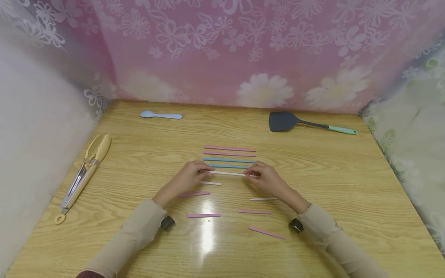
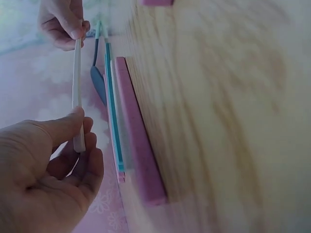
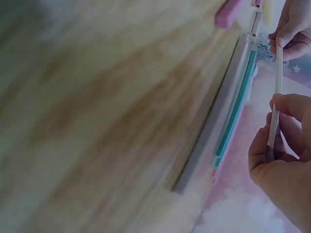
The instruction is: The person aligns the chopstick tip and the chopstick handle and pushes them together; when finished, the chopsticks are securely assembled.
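My left hand (image 1: 189, 175) and right hand (image 1: 269, 179) hold one slender white chopstick (image 1: 227, 173) level between them, each pinching it near an end. In the left wrist view its square thick end (image 2: 79, 143) pokes out past the thumb. Just beyond the hands lie two blue chopsticks (image 1: 229, 159), and past those two pink ones (image 1: 229, 148), all roughly parallel. Below my left hand are a short white piece (image 1: 212, 183) and two short pink pieces (image 1: 204, 215). Near my right wrist lie another short white piece (image 1: 262, 199) and two more pink ones (image 1: 255, 212).
Yellow-handled tongs (image 1: 85, 173) lie at the table's left side. A light blue spoon (image 1: 161, 115) is at the back left, and a dark spatula (image 1: 283, 121) with a green handle at the back right. A pink floral cloth (image 1: 194, 65) hangs behind the wooden table (image 1: 330, 166).
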A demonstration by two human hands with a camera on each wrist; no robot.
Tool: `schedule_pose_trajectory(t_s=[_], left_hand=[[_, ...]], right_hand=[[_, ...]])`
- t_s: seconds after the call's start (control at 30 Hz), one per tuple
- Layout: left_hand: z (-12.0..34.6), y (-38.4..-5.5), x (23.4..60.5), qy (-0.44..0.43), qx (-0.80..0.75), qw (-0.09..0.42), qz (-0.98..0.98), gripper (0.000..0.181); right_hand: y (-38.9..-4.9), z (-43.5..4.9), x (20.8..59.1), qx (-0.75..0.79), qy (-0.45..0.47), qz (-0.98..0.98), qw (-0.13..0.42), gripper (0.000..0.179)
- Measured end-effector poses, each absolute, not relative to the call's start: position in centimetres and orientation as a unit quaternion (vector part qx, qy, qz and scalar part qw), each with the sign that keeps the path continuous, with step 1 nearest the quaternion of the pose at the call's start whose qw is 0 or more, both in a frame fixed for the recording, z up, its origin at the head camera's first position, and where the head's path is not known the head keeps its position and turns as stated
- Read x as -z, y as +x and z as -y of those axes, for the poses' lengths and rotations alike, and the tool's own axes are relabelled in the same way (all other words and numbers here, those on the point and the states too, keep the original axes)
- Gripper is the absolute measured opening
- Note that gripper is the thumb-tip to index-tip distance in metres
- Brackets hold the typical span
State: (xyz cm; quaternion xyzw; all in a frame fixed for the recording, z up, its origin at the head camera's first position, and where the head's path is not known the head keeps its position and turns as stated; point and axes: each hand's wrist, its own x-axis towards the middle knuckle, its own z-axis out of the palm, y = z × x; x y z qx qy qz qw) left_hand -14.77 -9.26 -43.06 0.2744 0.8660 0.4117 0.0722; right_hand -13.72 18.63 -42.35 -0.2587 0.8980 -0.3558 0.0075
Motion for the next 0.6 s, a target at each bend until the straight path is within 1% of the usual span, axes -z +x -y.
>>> schedule_pose_trajectory(t_s=[0.3, 0.6], left_hand=[[8.9, -15.5, 43.6, 0.263, -0.403, 0.074, -0.873, 0.018], [8.6, -15.8, 43.8, 0.249, -0.386, 0.089, -0.884, 0.017]], right_hand=[[-14.7, -18.8, 43.2, 0.346, -0.252, -0.903, 0.031, 0.012], [-15.2, -18.7, 43.8, 0.321, -0.225, -0.919, 0.049, 0.012]])
